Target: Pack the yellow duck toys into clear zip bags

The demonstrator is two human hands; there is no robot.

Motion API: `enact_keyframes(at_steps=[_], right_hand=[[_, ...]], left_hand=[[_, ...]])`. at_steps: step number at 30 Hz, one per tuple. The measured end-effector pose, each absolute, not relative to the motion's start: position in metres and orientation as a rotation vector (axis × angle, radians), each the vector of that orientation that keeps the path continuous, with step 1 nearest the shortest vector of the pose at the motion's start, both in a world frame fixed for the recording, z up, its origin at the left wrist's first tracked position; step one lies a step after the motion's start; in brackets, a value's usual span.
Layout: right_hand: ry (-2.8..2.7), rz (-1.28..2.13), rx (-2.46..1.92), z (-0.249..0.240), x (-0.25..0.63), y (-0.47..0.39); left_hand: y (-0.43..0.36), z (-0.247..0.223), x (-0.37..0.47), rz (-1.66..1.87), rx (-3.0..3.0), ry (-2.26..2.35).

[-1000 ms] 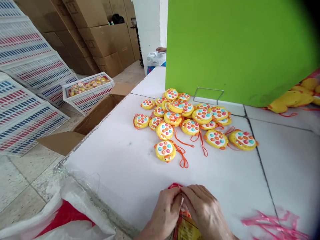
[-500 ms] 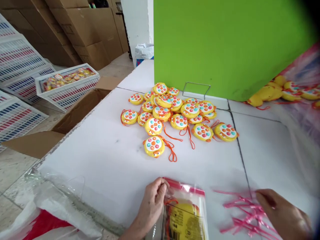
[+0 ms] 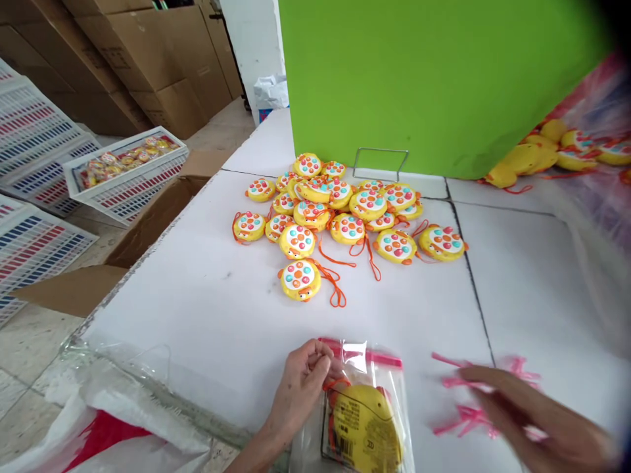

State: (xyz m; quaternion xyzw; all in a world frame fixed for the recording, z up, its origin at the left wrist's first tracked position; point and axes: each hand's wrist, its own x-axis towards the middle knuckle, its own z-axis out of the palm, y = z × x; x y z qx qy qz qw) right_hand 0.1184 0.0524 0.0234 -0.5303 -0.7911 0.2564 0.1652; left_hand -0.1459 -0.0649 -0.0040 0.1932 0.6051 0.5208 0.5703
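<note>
Near on the worktop [image 3: 197, 302], a bag [image 3: 367, 373] containing a toy [image 3: 369, 420] is pinched by the left hand [image 3: 302, 386]. Pink strips [image 3: 467, 416], near right, are overlapped by the right hand [image 3: 547, 417]; its fingers' grasp cannot be determined.

Bagged toy [image 3: 367, 427] at front of surface [image 3: 192, 302], left hand [image 3: 302, 382] at its upper-left corner. Strips [image 3: 467, 416] right of it, right hand [image 3: 537, 406] over them. Toy pile [image 3: 310, 213] behind, panel [image 3: 434, 79] behind pile. Carton [image 3: 158, 220] left of surface, basket [image 3: 133, 200] beyond carton.
</note>
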Motion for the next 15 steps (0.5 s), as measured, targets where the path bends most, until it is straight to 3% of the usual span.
enact_keyframes(at_steps=[3, 5, 10, 15], right_hand=[[-2.623, 0.941, -0.967, 0.031, 0.065, 0.034], [-2.678, 1.009, -0.839, 0.035, 0.045, 0.030], [-2.441, 0.934, -1.305, 0.027, 0.048, 0.043], [-2.290, 1.495, -1.459, -0.002, 0.050, 0.047]], left_hand=[[-0.066, -0.002, -0.144, 1.259, 0.418, 1.395], [-0.068, -0.002, -0.143, 1.277, 0.414, 1.365], [-0.070, -0.003, -0.143, 1.294, 0.406, 1.336], [-0.068, -0.004, -0.145, 1.258, 0.380, 1.384]])
